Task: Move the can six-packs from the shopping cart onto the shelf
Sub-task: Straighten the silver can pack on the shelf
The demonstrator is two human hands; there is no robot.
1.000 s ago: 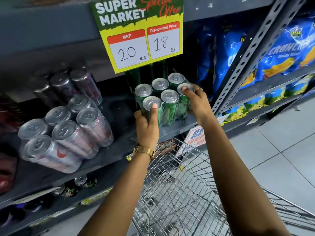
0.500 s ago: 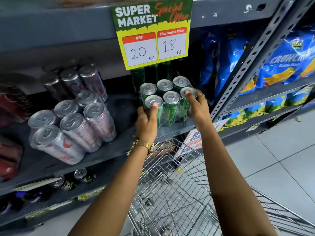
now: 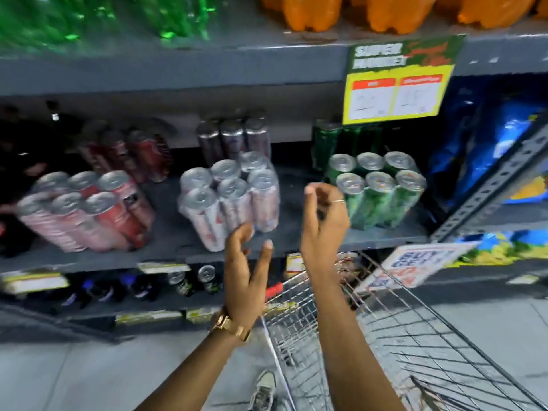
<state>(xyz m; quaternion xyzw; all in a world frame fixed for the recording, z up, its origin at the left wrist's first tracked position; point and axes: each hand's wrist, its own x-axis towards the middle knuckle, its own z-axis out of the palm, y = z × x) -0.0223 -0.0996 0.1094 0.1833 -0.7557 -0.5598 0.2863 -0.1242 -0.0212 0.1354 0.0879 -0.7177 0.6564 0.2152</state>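
Note:
A green can six-pack (image 3: 376,191) stands on the grey shelf (image 3: 178,235) at the right, under a price sign. A silver six-pack (image 3: 231,200) sits at the middle of the shelf and a red one (image 3: 86,209) at the left. My left hand (image 3: 246,277), with a gold watch on the wrist, hangs in front of the shelf edge, fingers spread and holding nothing. My right hand (image 3: 324,223) is raised just left of the green pack, fingers loosely curled, apart from it. The wire shopping cart (image 3: 385,336) is below my arms; what it holds is hidden.
More cans stand behind the packs. Green and orange bottles fill the shelf above. A yellow price sign (image 3: 397,84) hangs at upper right. Blue snack bags (image 3: 486,161) fill the rack to the right. Small cans line the lower shelf. My shoe (image 3: 264,390) is on the tiled floor.
Both hands have let go of the green six-pack and pulled back from it. The view has swung left and up, showing the silver and red packs. The frame is motion-blurred.

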